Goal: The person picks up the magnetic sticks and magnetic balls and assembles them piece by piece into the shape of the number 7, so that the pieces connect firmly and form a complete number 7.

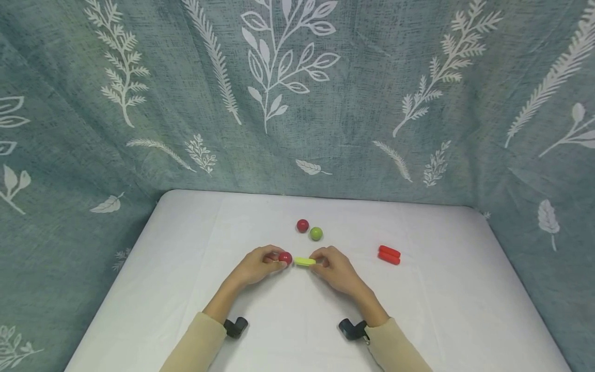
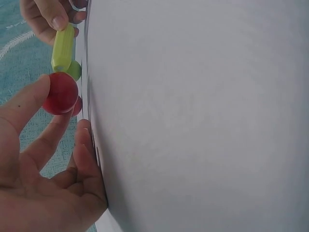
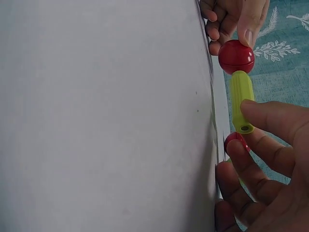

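Between thumb and fingers, my left hand [image 1: 256, 265] pinches a glossy red ball [image 1: 286, 258] over the middle of the table. My right hand [image 1: 340, 270] holds a short yellow-green ribbed rod [image 1: 303, 262] by its right end. The rod's left end points at the ball. In the left wrist view, the rod [image 2: 63, 48] meets the edge of the red ball [image 2: 62, 93]. From the right wrist, a small dark round spot shows on the near end of the rod [image 3: 241, 96], and the ball [image 3: 236, 59] sits at its far end.
Beyond the hands, another red ball [image 1: 302, 225] and a green ball [image 1: 316, 233] lie close together. Two red rods [image 1: 389, 254] rest side by side to the right. A white cloth covers the table [image 1: 223, 219]; a leaf-patterned teal curtain [image 1: 353, 155] hangs behind it.
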A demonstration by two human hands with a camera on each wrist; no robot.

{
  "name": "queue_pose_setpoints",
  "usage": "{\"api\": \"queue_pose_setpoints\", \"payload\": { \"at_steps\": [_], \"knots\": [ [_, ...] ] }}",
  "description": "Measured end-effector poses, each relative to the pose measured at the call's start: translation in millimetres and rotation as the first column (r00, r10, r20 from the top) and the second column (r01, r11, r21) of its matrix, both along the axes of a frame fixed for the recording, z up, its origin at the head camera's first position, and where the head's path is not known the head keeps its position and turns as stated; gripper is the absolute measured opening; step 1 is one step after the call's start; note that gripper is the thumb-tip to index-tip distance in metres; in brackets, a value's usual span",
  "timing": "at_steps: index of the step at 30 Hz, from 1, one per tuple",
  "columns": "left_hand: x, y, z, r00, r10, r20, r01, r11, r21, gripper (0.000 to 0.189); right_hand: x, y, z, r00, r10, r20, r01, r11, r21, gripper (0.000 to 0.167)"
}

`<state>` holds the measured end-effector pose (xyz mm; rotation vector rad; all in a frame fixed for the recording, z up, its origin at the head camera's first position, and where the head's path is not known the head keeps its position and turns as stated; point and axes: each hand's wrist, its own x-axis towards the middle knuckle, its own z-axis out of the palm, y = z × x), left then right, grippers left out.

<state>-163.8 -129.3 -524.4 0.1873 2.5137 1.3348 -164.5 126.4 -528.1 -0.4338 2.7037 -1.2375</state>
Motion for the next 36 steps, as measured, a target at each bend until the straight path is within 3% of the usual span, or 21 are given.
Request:
{"api": "queue_pose_setpoints", "payload": {
  "at_steps": [15, 36],
  "knots": [
    [1.4, 2.1, 0.6, 1.000, -0.015, -0.013, 0.014, 1.000, -0.014, 0.036, -0.8, -6.0, -3.1, 1.000, -0.005, -0.013, 0.005, 1.000, 0.021, 0.018],
    [-2.5, 4.4, -1.9, 0.999, 0.033, 0.015, -0.032, 0.999, -0.026, 0.037, -6.5, -10.6, -6.1, 0.999, 0.002, -0.039, 0.000, 0.998, 0.065, 0.018]
  ]
}}
